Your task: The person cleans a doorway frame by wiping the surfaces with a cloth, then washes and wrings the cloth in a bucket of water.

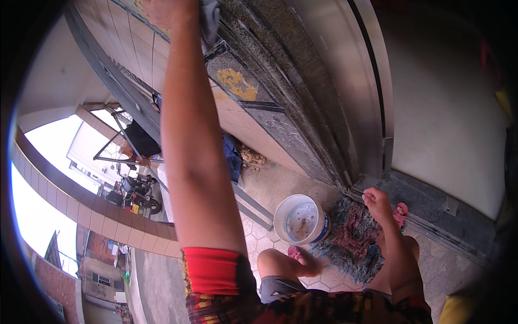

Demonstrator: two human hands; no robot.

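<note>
My left hand [172,14] is raised high at the top edge, its fingers partly cut off by the frame. A grey cloth [208,24] hangs beside its wrist, against the carved stone door surround [279,93]; the grip itself is mostly hidden. My right hand [376,202] is low, its fingers curled in with nothing visible in them. It hangs above a shaggy multicoloured mat [352,239] at the doorway. Left of the mat stands a white plastic bucket [279,216] holding cloudy, sudsy water [301,218].
A metal door [340,52] stands beside the stone surround, above a dark stone threshold [441,198]. Dried plant matter [251,156] and blue fabric [231,158] lie near the wall. A grey metal bar [253,206] reaches toward the bucket. Outside, a motorcycle [139,190] is parked.
</note>
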